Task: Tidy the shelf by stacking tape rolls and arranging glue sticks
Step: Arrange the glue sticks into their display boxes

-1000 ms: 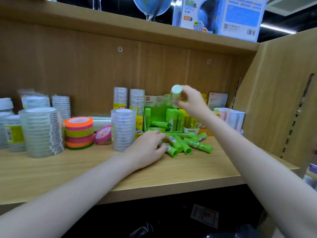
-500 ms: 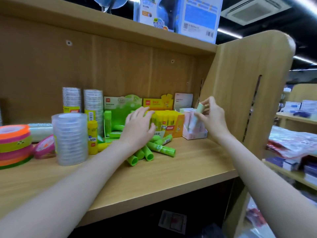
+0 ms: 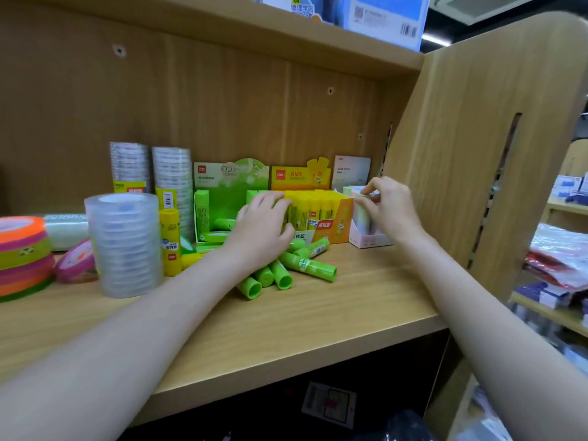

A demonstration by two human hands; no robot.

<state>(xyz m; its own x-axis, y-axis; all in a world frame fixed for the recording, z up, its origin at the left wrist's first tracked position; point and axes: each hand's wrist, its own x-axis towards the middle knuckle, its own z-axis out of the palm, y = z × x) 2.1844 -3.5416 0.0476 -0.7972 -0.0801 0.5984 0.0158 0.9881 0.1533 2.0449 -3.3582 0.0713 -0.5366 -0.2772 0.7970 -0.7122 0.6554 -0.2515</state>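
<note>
My left hand [image 3: 261, 230] lies palm down over the loose green glue sticks [image 3: 305, 265] heaped on the shelf [image 3: 318, 316], just in front of the yellow glue-stick box [image 3: 318, 214], fingers relaxed and spread. My right hand [image 3: 389, 208] pinches a pale glue stick [image 3: 361, 214] standing in the pink box [image 3: 366, 238] right of the yellow box. Left of the yellow box, past the green box [image 3: 227, 186], stands a clear stack of tape rolls [image 3: 122, 243]
</note>
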